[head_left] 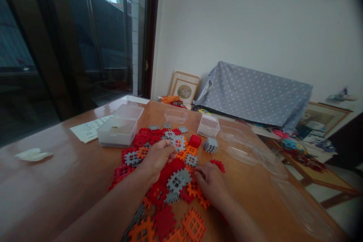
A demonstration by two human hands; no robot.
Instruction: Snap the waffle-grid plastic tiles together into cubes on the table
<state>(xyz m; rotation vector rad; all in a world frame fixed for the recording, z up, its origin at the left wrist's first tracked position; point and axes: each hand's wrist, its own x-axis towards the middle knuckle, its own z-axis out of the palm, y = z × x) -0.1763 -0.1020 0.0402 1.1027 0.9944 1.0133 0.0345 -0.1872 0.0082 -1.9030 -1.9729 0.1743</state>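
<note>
Tiles: a loose heap of red, orange and grey notched pieces spreads over the middle of the brown table, from the near edge of view towards the far side, many overlapping.
Left hand: reaches in over the heap, thumb and fingertips pinching the left edge of a light grey window-patterned tile above the far part of the heap.
Right hand: low at the heap's right edge, fingers curled in beside orange and grey pieces; whether it grips one I cannot tell.
Red piece: on the table, just beyond the right hand.
Stacks: a red one at the heap's far right, and a grey one just right of it.
Boxes: a clear box with its lid raised, far left of the heap; a smaller clear box beyond the grey stack.
Clear plastic trays or lids: strung along the table's right side.
Paper sheet: left of the larger box, marked with writing.
White crumpled scrap: alone at the table's far left.
Dotted cloth: draped beyond the table, against the wall.
</note>
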